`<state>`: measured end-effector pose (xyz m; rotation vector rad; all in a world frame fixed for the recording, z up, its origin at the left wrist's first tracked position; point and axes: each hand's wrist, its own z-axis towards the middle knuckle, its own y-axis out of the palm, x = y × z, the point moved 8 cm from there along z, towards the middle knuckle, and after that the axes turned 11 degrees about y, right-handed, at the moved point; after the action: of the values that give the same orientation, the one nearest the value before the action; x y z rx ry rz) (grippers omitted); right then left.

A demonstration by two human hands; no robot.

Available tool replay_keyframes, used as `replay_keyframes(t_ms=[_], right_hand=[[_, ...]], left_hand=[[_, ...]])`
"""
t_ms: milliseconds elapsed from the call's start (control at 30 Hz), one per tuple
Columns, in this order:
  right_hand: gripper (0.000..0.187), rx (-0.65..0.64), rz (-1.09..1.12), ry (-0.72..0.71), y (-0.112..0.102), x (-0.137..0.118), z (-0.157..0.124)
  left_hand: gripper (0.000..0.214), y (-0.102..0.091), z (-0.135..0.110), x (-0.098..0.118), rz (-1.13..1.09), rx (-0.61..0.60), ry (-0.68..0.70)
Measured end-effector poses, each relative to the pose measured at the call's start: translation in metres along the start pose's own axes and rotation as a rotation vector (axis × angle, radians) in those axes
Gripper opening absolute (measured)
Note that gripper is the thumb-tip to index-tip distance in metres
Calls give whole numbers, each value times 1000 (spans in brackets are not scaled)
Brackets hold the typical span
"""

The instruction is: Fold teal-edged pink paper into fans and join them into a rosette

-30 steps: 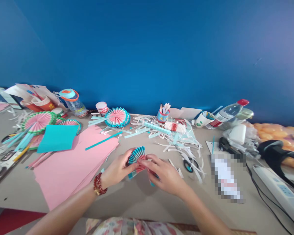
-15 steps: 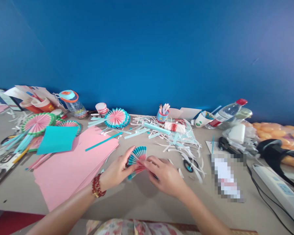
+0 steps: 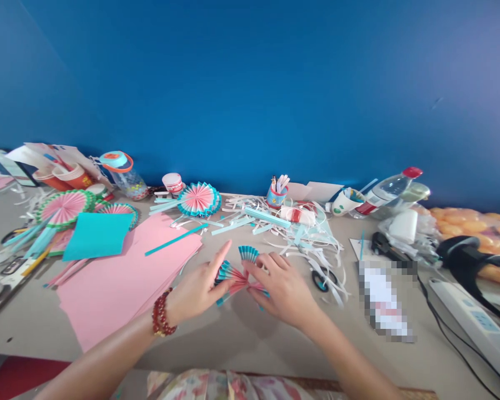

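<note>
My left hand (image 3: 200,289), with a red bead bracelet on the wrist, and my right hand (image 3: 281,289) both pinch a small pleated paper fan (image 3: 238,271), pink with teal edges, just above the beige table (image 3: 241,339). The fan's folds spread upward between my fingers. My left index finger points up along its left side. A stack of pink paper sheets (image 3: 120,278) lies just left of my left hand.
A teal sheet (image 3: 96,235) and finished paper rosettes (image 3: 199,199) lie at the back left. Paper strips (image 3: 304,236), a pen cup (image 3: 276,194), a tape roll (image 3: 320,280), a water bottle (image 3: 385,191), a power strip (image 3: 475,328) and a black device (image 3: 466,261) fill the right.
The two hands have drawn the fan's sides further apart, and the right hand has moved up and slightly right. The fan's pleats look more split now.
</note>
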<state>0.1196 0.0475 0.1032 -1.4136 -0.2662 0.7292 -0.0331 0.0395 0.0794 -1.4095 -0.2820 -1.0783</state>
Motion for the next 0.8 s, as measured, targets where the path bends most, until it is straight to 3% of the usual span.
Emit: replay_keyframes(t_ms=[167, 367, 533, 800], right_hand=[[27, 85, 6, -84, -6, -1, 2], [36, 4, 33, -177, -2, -4, 6], [9, -27, 33, -208, -2, -7, 11], [10, -84, 83, -169, 26, 3, 14]], left_hand=[[71, 3, 1, -8, 49, -59, -57], [69, 6, 1, -21, -68, -94, -74], [71, 10, -1, -36, -134, -103, -69], [64, 15, 0, -50, -146, -93, -33]])
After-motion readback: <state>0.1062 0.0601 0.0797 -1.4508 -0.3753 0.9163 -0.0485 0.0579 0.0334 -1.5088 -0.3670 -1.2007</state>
